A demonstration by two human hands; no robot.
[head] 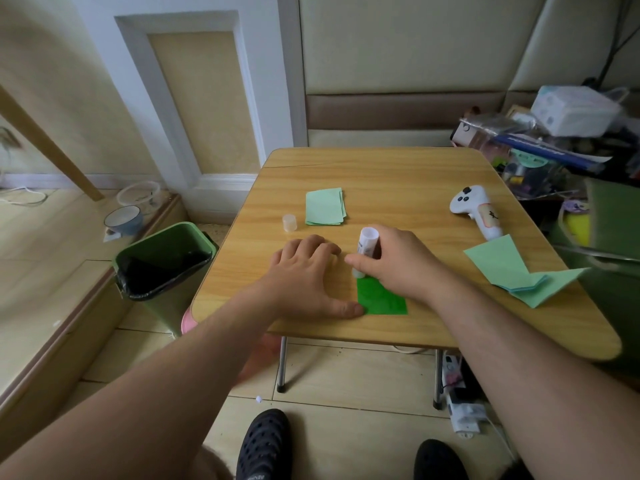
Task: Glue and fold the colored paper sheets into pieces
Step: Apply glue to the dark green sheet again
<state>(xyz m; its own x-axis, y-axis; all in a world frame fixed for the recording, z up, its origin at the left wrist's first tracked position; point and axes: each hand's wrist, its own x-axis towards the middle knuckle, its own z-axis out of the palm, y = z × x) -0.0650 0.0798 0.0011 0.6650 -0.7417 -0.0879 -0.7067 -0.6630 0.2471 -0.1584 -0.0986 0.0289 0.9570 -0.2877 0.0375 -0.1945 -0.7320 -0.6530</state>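
A dark green paper sheet (381, 299) lies near the front edge of the wooden table (398, 174). My right hand (401, 261) grips a white glue stick (366, 244), tip down on the sheet's far end. My left hand (308, 275) lies flat on the table beside the sheet, its thumb touching the sheet's near left corner. The glue stick's cap (289, 222) stands apart to the left. A stack of light green folded pieces (325, 206) sits behind it. Light green sheets (512, 271) lie at the table's right edge.
A white game controller (479, 211) lies at the right back of the table. A green bin (162, 265) with a black liner stands left of the table. Cluttered boxes (554, 133) crowd the right side. A power strip (460, 403) lies on the floor below.
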